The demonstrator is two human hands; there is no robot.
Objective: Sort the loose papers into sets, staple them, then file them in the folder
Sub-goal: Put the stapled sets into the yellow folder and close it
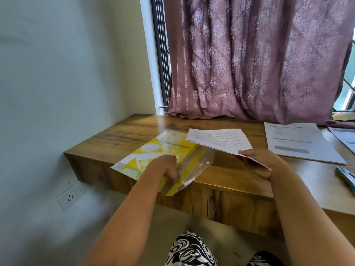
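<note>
Nearest of all, at the bottom edge, a black-and-white swirl-patterned garment (189, 250) covers the person's lap, with both bare forearms reaching forward over it toward a wooden desk (123, 137).

The left hand (167, 168) lies on the near end of a yellow plastic folder (153, 150), its fingers curled over the folder's edge and gripping it near the mouth. The folder lies at an angle on the left part of the desk, its near corner overhanging the desk's front edge. Its clear flap (199, 166), with a white snap button, lies open to the right of the hand.

The right hand (263, 163) is to the right of the folder, just above the desk's front edge. Thumb on top and fingers below, it pinches the near corner of a set of printed papers (221, 140). The set is lifted off the desk and points left and away, its far left corner reaching over the folder's right side near the opening. Whether it is stapled cannot be told.

At the right edge, near the front of the desk, lies a blue object (345, 176), only partly in view and blurred. Farther back on the right lies a stack of printed sheets (299, 143) flat on the desk, with another sheet (343, 137) beside it, cut off by the frame.

On the wall below the desk's left end is a white power socket (70, 196). Beyond the desk hangs a mauve patterned curtain (259, 60), its hem touching the desk's far edge, with a window frame (160, 54) at its left.
</note>
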